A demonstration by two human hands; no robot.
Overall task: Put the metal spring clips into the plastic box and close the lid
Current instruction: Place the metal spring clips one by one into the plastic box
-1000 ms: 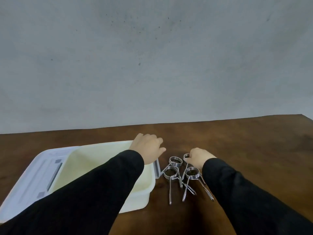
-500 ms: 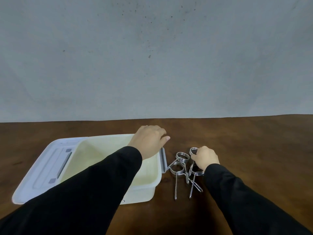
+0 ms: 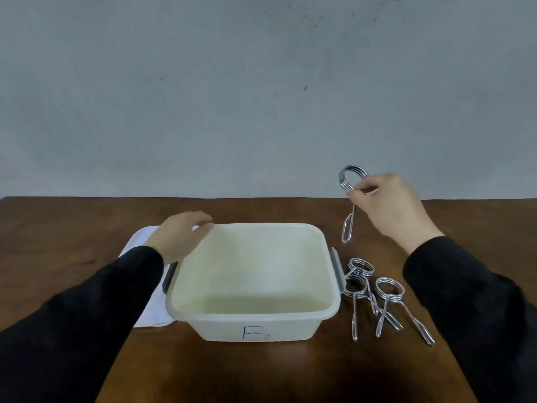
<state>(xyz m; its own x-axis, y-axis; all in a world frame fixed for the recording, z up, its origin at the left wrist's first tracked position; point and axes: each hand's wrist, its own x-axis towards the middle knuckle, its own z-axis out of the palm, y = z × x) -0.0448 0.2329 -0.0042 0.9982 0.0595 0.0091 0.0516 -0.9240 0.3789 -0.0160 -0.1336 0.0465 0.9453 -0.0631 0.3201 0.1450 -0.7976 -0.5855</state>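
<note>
An open, cream plastic box marked "B" stands on the table with nothing visible inside. Its pale lid lies flat just to the left, partly under my left arm. My left hand rests at the box's far left corner, fingers loosely spread, holding nothing. My right hand is raised to the right of the box and pinches one metal spring clip that hangs with its coil up. Three more spring clips lie in a cluster on the table beside the box's right grey latch.
The dark wooden table ends at a plain grey wall behind. Grey latches stick out on the box's left and right sides.
My right hand has lifted one clip off the pile and raised it above the table. My left hand has shifted from the box's right corner to its left corner. The view has swung.
</note>
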